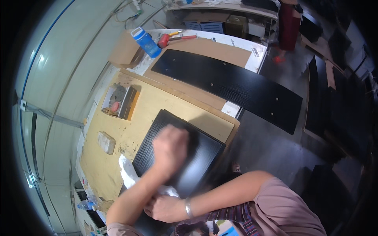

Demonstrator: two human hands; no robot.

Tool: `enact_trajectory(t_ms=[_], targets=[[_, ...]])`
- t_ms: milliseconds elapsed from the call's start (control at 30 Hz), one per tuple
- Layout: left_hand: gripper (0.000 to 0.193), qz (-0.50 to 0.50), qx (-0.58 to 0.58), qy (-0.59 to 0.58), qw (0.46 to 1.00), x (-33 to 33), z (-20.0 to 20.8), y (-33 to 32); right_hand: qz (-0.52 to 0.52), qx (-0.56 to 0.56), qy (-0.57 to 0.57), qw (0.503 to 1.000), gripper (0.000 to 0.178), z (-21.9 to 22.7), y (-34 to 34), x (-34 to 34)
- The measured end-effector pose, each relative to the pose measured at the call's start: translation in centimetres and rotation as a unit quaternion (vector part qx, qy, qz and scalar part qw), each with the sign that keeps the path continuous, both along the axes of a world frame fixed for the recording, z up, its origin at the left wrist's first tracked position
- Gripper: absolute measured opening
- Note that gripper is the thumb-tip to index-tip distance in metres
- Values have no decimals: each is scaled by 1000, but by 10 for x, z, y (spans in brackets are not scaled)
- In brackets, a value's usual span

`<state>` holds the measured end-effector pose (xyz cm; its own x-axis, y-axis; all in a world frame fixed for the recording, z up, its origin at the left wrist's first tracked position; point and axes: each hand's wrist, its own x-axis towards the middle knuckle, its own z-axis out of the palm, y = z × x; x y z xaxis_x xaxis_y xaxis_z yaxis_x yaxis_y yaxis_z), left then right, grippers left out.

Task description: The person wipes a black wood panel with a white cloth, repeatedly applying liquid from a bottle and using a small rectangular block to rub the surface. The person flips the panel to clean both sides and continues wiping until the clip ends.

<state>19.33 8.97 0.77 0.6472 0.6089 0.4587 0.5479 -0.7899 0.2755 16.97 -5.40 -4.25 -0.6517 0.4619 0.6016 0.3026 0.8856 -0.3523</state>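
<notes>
- Your left hand (170, 147), blurred, presses flat on the small black panel (197, 157); whether its fingers are spread or curled on something, you cannot tell.
- Your right hand (163, 207), at 6 o'clock of the left, lies fingers together on the panel's near end, touching the white cloth (128, 173).
- The panel rests on the yellow bench (157, 102), its far half shiny; how much is left to rub cannot be judged.
- At 12 o'clock, a long black board (236, 86); at 11 o'clock, a blue bottle (145, 41) and a red-handled tool (173, 38).
</notes>
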Motion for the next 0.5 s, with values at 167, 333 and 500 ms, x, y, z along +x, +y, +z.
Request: enact_trajectory(t_ms=[167, 333, 500], targets=[[11, -33, -64, 9, 997, 13, 12, -1, 12, -45, 69, 997, 33, 0, -3, -9], [11, -137, -75, 55, 986, 34, 22, -56, 25, -188, 178, 966, 30, -8, -7, -21], [12, -1, -60, 22, 998, 13, 11, -6, 71, -41, -26, 996, 33, 2, 1, -9]])
